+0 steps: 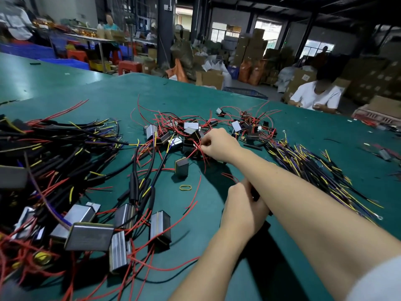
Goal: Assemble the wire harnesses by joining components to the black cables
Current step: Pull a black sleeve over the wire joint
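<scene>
The right hand (pixel 219 145) reaches far across the green worktop (pixel 104 92) into the central tangle of small box-shaped components (pixel 191 127) with thin red leads (pixel 195 149), and its grip is closed in a pinch on one of those red wires, thumb and forefinger meeting at the near left edge of the heap. The forearm stretches out long and nearly straight from the near right, wrist slightly bent down so the fingertips can pick a single strand from the mass. The left hand (pixel 243 208) waits near the body, tucked under the right forearm, fingers curled round something dark, probably a black cable (pixel 257 195), though most of it is hidden. That split looks deliberate: one hand keeps the cable ready while the other fetches its mating part. Supplies lie in sorted piles, likely for quick reach: bare black cables with yellow and purple cores (pixel 308 161) fan out on the right, and joined harnesses with larger metal-cased blocks (pixel 90 236) are heaped on the near left. A yellow rubber band (pixel 185 187) lies loose between the hands.
</scene>
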`<state>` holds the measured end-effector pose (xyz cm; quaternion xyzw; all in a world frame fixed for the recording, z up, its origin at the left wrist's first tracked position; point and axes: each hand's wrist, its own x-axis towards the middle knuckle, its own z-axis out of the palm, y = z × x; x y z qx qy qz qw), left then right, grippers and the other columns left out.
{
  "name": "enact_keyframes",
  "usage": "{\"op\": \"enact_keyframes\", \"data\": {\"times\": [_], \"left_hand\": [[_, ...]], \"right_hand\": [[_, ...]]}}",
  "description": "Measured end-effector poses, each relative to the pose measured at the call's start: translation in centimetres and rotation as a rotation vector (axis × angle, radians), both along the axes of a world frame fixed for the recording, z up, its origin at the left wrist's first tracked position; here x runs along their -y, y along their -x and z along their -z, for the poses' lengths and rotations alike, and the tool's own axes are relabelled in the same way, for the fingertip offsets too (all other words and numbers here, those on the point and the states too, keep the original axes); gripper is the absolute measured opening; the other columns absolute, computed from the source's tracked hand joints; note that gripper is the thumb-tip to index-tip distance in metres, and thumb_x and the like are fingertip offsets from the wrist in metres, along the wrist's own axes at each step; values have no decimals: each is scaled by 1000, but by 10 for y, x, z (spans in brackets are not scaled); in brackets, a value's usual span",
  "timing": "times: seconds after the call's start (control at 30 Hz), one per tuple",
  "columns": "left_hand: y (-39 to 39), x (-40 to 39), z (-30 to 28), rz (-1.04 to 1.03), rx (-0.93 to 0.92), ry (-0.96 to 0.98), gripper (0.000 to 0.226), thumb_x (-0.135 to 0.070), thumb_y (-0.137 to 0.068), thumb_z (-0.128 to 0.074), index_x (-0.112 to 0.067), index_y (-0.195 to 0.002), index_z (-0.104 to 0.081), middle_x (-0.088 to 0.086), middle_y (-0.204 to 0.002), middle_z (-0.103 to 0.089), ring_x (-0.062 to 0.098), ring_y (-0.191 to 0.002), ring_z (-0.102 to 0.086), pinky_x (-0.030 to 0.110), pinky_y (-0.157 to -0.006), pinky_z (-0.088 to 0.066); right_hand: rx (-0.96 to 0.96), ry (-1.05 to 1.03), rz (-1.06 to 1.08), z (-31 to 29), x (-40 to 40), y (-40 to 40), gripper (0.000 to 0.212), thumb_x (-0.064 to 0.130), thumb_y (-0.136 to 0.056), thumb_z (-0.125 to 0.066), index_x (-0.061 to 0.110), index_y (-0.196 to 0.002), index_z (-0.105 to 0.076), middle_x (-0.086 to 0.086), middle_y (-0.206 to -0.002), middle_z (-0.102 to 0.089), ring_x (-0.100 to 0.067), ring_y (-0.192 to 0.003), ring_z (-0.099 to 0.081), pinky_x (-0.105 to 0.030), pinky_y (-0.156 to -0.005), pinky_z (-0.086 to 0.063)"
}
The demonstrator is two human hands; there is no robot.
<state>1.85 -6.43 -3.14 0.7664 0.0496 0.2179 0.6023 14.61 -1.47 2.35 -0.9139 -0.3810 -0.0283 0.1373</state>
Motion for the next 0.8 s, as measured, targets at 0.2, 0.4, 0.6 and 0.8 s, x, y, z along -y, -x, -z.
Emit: {"op": "enact_keyframes", "data": {"times": [0.2,0.4,0.6,0.8], "left_hand": [[0,0,2,2,13,67,11,-29,-62,-51,-21,-55,-48,-12,-46,-45,4,-49,-30,21,-45,-32],[5,-2,-1,15,34,109,12,-20,-70,-56,-11,-63,-53,-10,-57,-48,-6,-68,-31,18,-45,-32],[4,-3,-6,31,5,90,24,-6,-78,-58,-20,-58,-51,-16,-48,-54,-7,-45,-42,13,-44,-34],[0,-1,-4,12,31,99,13,-8,-87,-62,-7,-74,-61,13,-72,-66,13,-64,-54,29,-65,-46]], "right_hand": [[-42,2,-63,6,-5,3,22,34,-82,-71,24,-102,-72,5,-85,-58,-20,-86,-56,-28,-70,-37],[-9,86,-70,9,-9,7,11,24,-86,-64,15,-92,-66,-5,-93,-62,-28,-83,-55,-32,-69,-40],[-115,217,-73,-3,-4,6,15,16,-83,-62,3,-88,-65,-13,-88,-63,-27,-81,-58,-36,-67,-49],[-354,-94,-85,-53,53,-6,6,9,-82,-60,12,-77,-58,-3,-73,-70,-9,-49,-45,-18,-43,-35]]}}
